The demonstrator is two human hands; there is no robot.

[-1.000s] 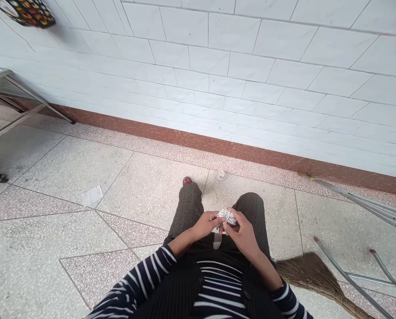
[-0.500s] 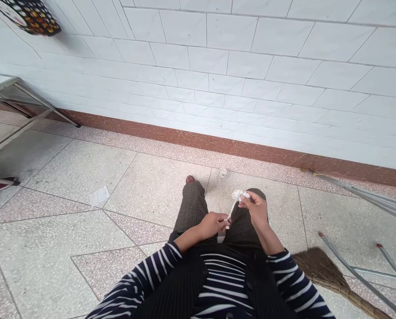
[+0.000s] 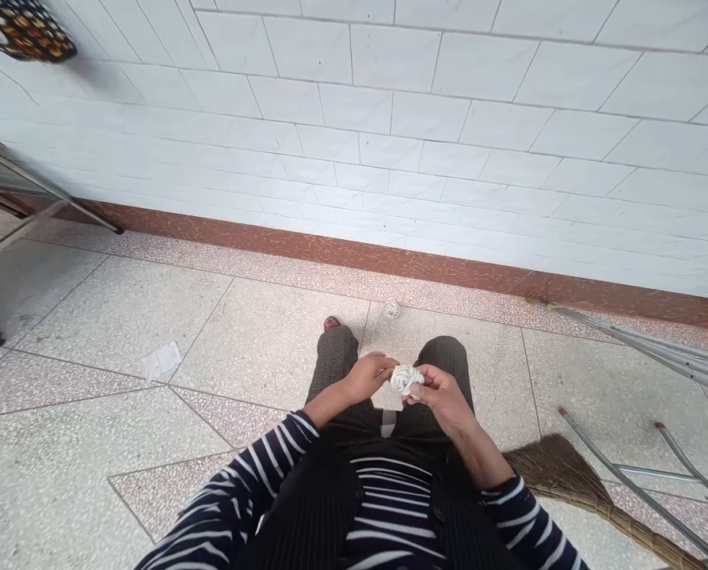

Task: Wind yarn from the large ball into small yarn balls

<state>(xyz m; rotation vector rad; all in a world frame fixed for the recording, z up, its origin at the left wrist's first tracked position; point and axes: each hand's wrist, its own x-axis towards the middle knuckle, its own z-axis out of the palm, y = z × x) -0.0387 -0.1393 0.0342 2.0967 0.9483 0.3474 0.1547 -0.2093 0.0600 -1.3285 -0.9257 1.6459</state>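
A small wound bundle of white cord [image 3: 404, 380] is held over my lap, between my knees. My right hand [image 3: 442, 397] grips it from the right, fingers behind and thumb in front. Against its upper left side, my left hand [image 3: 371, 375] has its fingers pinched together on the cord; the exact strand between them is hidden. Farther out on the floor, near the wall, lies another loose coil of white cord [image 3: 391, 309], with a thin strand trailing from it towards me.
A straw broom [image 3: 559, 471] lies on the floor to my right, beside metal tube legs [image 3: 656, 473]. Folded metal poles [image 3: 645, 336] lean near the wall. White paper [image 3: 162, 361] lies at left; a metal-framed table [image 3: 33, 178] stands beyond. A patterned bag [image 3: 27, 32] hangs upper left.
The hands have come together. The strand stretched between them is no longer visible, and the cord bundle has moved left and nearer to me. The view has shifted slightly right.
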